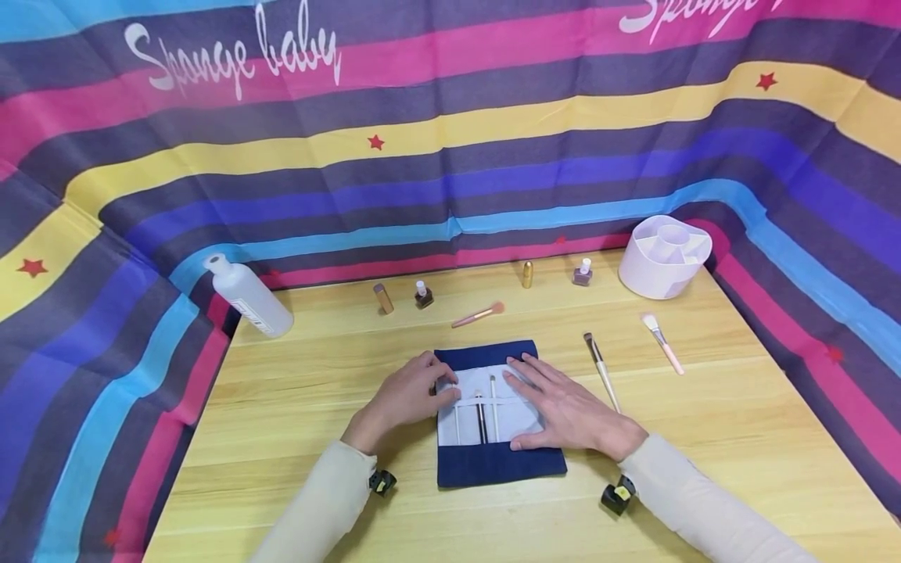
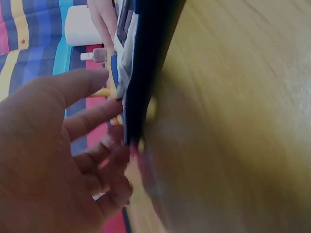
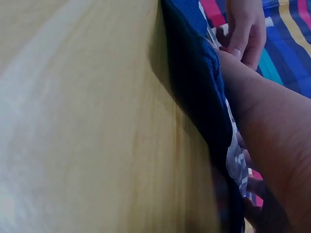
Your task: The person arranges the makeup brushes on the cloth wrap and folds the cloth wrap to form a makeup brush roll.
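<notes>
A navy brush roll (image 1: 500, 465) with a pale lining lies unfolded on the table. Three slim makeup brushes stand in its pocket under a strap, among them a dark-handled brush (image 1: 482, 422) and a white-handled brush (image 1: 494, 410). My left hand (image 1: 411, 392) is at the roll's left edge, fingers loosely bent. In the left wrist view its fingertips (image 2: 116, 104) meet the cloth edge, while the thumb stands apart. Spread over the right side of the lining, my right hand (image 1: 563, 407) rests with fingers extended. The right wrist view shows the navy edge (image 3: 194, 77) beside that hand.
Right of the roll lie a brown-tipped brush (image 1: 601, 371) and a pink-handled brush (image 1: 663, 344). Behind it are a pink brush (image 1: 479, 314), nail polish bottles (image 1: 423, 295), a brown tube (image 1: 383, 299) and a gold tube (image 1: 528, 275). A white bottle (image 1: 253, 301) and white organizer (image 1: 662, 262) stand farther out.
</notes>
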A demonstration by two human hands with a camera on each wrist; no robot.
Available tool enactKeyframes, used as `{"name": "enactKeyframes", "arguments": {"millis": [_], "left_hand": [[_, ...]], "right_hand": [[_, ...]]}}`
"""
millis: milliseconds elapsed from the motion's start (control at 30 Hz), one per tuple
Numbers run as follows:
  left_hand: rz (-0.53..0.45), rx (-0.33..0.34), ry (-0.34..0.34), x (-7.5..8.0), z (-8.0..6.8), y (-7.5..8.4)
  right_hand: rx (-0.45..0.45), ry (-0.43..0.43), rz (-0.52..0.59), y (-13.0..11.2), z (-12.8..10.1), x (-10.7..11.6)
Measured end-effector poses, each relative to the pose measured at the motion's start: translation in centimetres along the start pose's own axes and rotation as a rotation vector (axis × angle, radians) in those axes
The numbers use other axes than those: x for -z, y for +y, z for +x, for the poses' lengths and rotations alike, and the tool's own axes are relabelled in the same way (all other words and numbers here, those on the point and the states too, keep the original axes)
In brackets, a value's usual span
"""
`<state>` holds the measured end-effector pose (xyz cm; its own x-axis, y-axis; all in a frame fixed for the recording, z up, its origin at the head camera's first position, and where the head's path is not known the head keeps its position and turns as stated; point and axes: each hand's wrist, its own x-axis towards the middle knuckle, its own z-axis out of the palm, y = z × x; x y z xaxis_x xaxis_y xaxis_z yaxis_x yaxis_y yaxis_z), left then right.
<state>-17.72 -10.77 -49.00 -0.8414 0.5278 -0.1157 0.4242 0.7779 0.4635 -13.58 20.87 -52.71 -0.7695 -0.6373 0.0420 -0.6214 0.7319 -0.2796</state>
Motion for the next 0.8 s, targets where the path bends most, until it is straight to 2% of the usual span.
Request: {"name": "enactKeyframes", "arguments": {"millis": [67,133,267,400,533,800], "left_hand": [[0.038,-0.015,0.007,0.1,-0.1,0.0],[0.072,-0.039,-0.016,0.0,-0.3,0.0],[0.111,-0.098,-0.14,-0.3,-0.6,0.2],[0.138,-0.105,-0.23,-0.6,-0.8,0.3],[0.164,-0.102,-0.257,-0.6,-1.1,0.4],[0.213,-0.097,-0.291,-0.9,-1.0,0.5]], "right_hand": [[0.004,0.006,-0.002,0.0,0.1,0.0],[0.012,0.013,0.005,-0.1,0.1,0.0],[0.009,0.049,0.042,0.4,-0.2,0.4],[-0.039,0.146,0.059,1.8,-0.5,1.8],[-0.166,0.222,0.072,4.0,-1.2,3.7],[-0.47,0.257,0.088,7.3,-3.0,5.7]]}}
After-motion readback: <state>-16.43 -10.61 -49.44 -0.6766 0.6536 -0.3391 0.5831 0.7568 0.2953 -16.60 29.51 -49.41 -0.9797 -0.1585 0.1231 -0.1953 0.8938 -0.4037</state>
